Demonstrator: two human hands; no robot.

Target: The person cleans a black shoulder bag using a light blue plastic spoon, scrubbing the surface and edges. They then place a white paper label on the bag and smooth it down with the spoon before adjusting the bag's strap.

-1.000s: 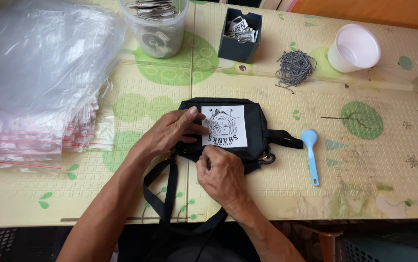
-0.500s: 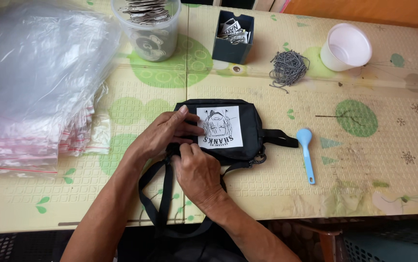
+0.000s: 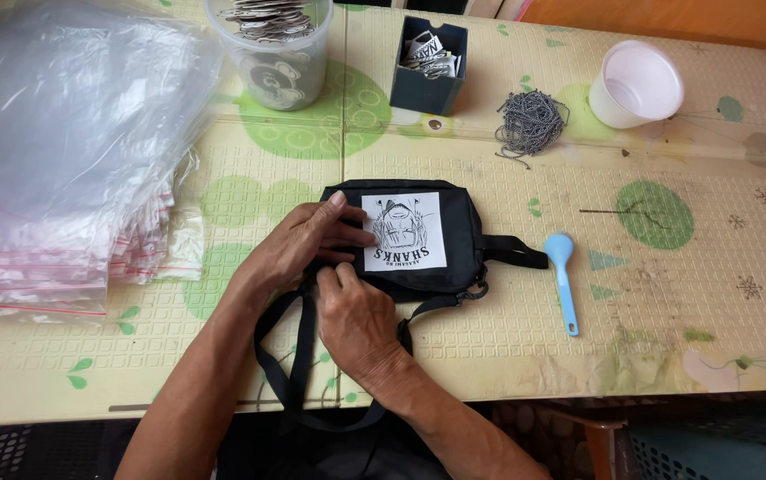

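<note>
Your left hand lies flat on the left part of the black pouch bag, fingers stretched out toward the white square print patch, fingertips touching its left edge. Your right hand sits just below, at the bag's lower left corner, fingers curled down onto the bag edge; can't tell what they pinch, the knuckles hide it. Both hands touch each other at the thumb side.

The bag lies flat mid-surface, near the front edge, patch up. Its black strap runs from the lower left corner down past the surface edge toward you and loops back; a short strap stub sticks out on the bag's right side.

Just right of the bag: a light blue plastic spoon, bowl end up, apart from the bag. Behind the bag: a tangle of grey ball chains, a dark blue square box with printed tags in it, a clear plastic tub full of round printed pieces, a white plastic cup at the far right. Left side: a tall stack of clear zip bags with red seal lines, well apart from your hands. The surface is yellow with green dots and leaf marks.
</note>
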